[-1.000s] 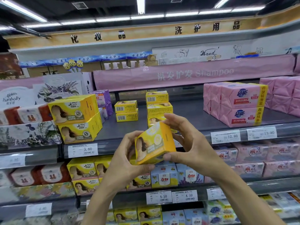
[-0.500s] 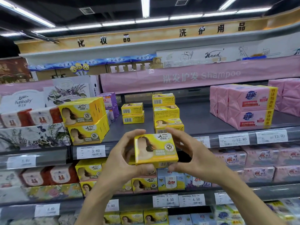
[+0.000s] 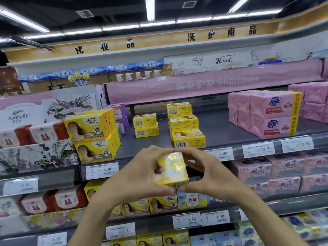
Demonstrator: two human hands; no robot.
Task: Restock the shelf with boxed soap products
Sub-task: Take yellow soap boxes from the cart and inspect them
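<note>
Yellow soap box (image 3: 171, 168) at lower centre of frame, gripped between curled fingers of left hand (image 3: 140, 176) and right hand (image 3: 211, 174), thumbs underneath.

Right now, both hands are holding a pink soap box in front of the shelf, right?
No. The head view shows the left hand and right hand holding a yellow soap box, not pink, in front of the shelf.

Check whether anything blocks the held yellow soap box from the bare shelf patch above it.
Nothing visible does. The left hand and right hand grip the yellow soap box in front of the shelf, whose bare patch lies open just above. The tall yellow stack stands to the right, at the front edge.
</note>
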